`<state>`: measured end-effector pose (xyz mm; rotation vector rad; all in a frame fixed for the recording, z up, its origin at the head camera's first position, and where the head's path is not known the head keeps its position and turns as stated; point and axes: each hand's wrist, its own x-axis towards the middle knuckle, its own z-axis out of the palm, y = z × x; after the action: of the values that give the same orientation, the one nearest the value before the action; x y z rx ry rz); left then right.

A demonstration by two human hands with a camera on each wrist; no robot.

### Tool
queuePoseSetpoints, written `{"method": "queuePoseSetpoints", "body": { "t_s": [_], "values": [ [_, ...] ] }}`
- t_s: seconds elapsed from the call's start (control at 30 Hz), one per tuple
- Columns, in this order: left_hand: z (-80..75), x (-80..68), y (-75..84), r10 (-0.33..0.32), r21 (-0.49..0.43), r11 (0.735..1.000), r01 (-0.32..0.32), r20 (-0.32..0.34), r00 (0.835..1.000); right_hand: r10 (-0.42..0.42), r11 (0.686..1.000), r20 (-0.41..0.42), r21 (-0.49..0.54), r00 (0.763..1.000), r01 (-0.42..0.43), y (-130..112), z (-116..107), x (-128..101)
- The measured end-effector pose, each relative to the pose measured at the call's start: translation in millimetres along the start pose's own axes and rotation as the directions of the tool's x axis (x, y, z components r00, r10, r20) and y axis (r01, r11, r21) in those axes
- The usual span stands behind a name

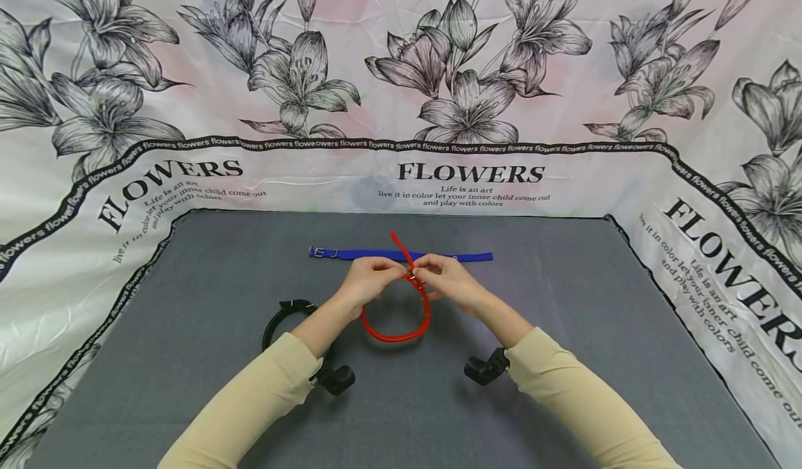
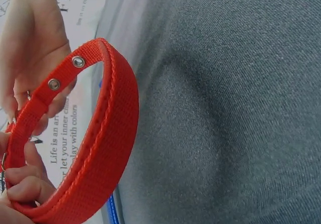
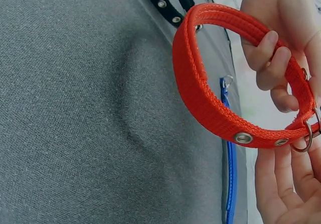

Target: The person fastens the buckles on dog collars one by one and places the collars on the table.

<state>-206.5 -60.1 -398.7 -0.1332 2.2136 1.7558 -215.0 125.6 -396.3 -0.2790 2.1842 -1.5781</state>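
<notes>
Grey mat (image 1: 564,358); both hands pinch red collar (image 1: 401,333); blue collar (image 1: 376,254) behind

The head view looks forward and down from above the person's arms, taking in the whole grey mat (image 1: 564,330) and the flowered cloth (image 1: 401,72) behind it; it stands well back from the work; the left wrist view sits very close, looking along the mat from beside the left hand (image 2: 22,184); the right wrist view sits equally close beside the right hand (image 3: 291,184), facing the opposite way; all 3 share the red collar (image 1: 401,330) and the blue collar (image 1: 376,254) beyond it.
</notes>
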Motion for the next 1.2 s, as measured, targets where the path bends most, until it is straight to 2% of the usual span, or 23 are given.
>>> {"method": "queuePoseSetpoints", "body": {
  "t_s": [0.27, 0.5, 0.77, 1.2],
  "values": [
    [4.5, 1.3, 0.1, -0.010, 0.018, 1.000, 0.011, -0.042, 0.999, -0.004, 1.000, 0.001, 0.029, 1.000, 0.004, -22.2, 6.3, -16.9],
    [5.1, 1.0, 2.2, -0.013, 0.042, 0.999, 0.015, -0.052, 0.999, -0.016, 1.000, 0.003, 0.022, 1.000, 0.016, -25.4, 6.5, -18.8],
    [4.7, 0.9, 2.4, -0.017, 0.058, 0.998, 0.020, -0.051, 0.999, -0.015, 1.000, 0.033, 0.010, 0.999, 0.015, -1.0, 1.6, -1.1],
    [3.1, -0.6, 4.0, -0.030, 0.048, 0.998, 0.033, -0.048, 0.998, -0.025, 1.000, 0.049, -0.008, 0.998, 0.026, -1.4, -0.8, -1.8]
  ]
}}
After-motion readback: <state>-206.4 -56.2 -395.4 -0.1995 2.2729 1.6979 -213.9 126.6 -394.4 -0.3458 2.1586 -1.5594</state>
